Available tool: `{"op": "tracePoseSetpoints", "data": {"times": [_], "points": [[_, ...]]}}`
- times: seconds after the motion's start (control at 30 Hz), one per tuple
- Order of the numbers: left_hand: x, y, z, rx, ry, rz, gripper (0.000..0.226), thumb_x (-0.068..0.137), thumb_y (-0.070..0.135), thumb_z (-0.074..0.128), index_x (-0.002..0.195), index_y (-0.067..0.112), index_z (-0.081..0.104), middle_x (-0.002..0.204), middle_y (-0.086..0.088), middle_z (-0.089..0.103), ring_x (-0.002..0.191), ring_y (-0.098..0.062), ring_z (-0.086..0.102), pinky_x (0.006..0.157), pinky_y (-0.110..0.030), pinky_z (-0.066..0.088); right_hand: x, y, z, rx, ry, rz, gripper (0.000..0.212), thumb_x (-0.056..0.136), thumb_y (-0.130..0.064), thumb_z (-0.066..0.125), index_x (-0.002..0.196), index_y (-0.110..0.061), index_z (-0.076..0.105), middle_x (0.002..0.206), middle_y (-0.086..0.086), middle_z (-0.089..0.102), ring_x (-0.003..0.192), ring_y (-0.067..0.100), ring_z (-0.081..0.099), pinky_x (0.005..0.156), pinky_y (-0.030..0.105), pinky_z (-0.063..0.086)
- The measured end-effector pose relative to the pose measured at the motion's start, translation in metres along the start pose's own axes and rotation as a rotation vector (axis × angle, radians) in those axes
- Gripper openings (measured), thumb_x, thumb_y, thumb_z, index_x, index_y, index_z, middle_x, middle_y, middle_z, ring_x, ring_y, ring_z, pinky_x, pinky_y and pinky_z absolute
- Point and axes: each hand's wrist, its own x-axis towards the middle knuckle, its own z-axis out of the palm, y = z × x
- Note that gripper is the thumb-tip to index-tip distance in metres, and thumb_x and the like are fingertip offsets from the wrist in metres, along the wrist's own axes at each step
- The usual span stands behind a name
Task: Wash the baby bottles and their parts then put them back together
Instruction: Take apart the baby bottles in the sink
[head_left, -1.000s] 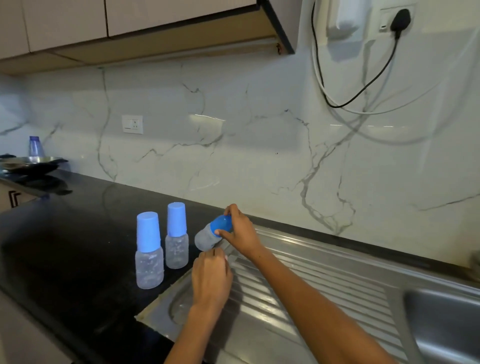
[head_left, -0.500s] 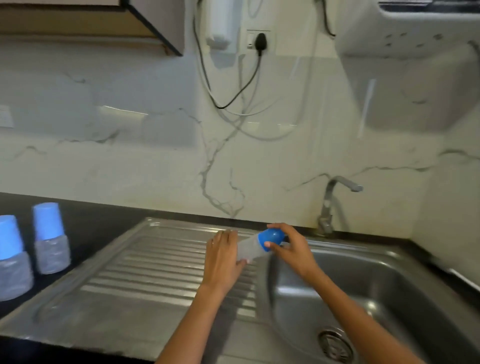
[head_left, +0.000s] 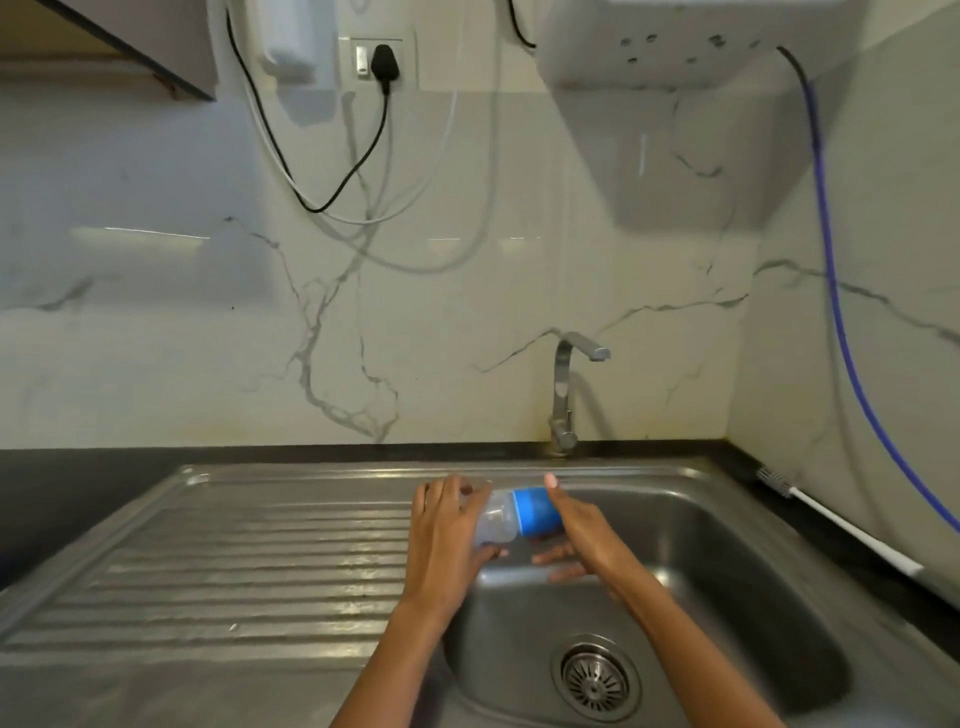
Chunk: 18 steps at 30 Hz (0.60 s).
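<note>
A small clear baby bottle (head_left: 497, 517) with a blue cap (head_left: 534, 511) lies on its side in the air over the left edge of the steel sink basin (head_left: 727, 571). My left hand (head_left: 447, 535) wraps around the clear body. My right hand (head_left: 576, 530) grips the blue cap end, thumb on top, fingers underneath. The two other bottles are out of view.
A ribbed steel drainboard (head_left: 234, 561) lies left of the basin, with the drain (head_left: 595, 678) at the bottom. The tap (head_left: 566, 384) stands behind the sink, shut off. A white-handled bottle brush (head_left: 841, 525) rests on the black counter at right. Cables hang on the marble wall.
The view swung right from the counter to the sink. Both hands carried the bottle from beside the two standing bottles to over the basin; those bottles left the frame.
</note>
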Motion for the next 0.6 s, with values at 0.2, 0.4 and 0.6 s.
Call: {"op": "tracePoseSetpoints", "data": {"times": [0.2, 0.4, 0.6], "points": [[0.001, -0.003, -0.007, -0.006, -0.03, 0.063, 0.076, 0.071, 0.049, 0.075, 0.136, 0.027, 0.044, 0.13, 0.009, 0.052, 0.125, -0.009, 0.044, 0.119, -0.04, -0.004, -0.001, 0.006, 0.005, 0.013, 0.01, -0.062, 0.053, 0.089, -0.058, 0.051, 0.111, -0.012, 0.063, 0.097, 0.013, 0.069, 0.072, 0.014, 0.066, 0.056, 0.023, 0.053], [0.001, 0.006, -0.01, -0.095, 0.015, 0.179, 0.048, 0.076, 0.042, 0.075, 0.117, 0.019, 0.064, 0.111, 0.005, 0.064, 0.108, -0.012, 0.058, 0.119, -0.036, 0.007, -0.005, 0.01, 0.014, -0.002, -0.034, -0.114, 0.045, 0.089, -0.048, 0.058, 0.111, -0.009, 0.064, 0.095, 0.01, 0.071, 0.076, 0.012, 0.07, 0.065, 0.026, 0.058], [0.003, 0.002, -0.018, -0.174, -0.033, 0.157, 0.046, 0.081, 0.036, 0.07, 0.124, 0.022, 0.061, 0.12, 0.008, 0.063, 0.115, -0.004, 0.054, 0.119, -0.024, -0.002, -0.002, 0.01, 0.011, -0.016, -0.062, -0.134, 0.043, 0.09, -0.042, 0.059, 0.113, -0.006, 0.064, 0.096, 0.008, 0.07, 0.078, 0.01, 0.072, 0.064, 0.021, 0.056]]}}
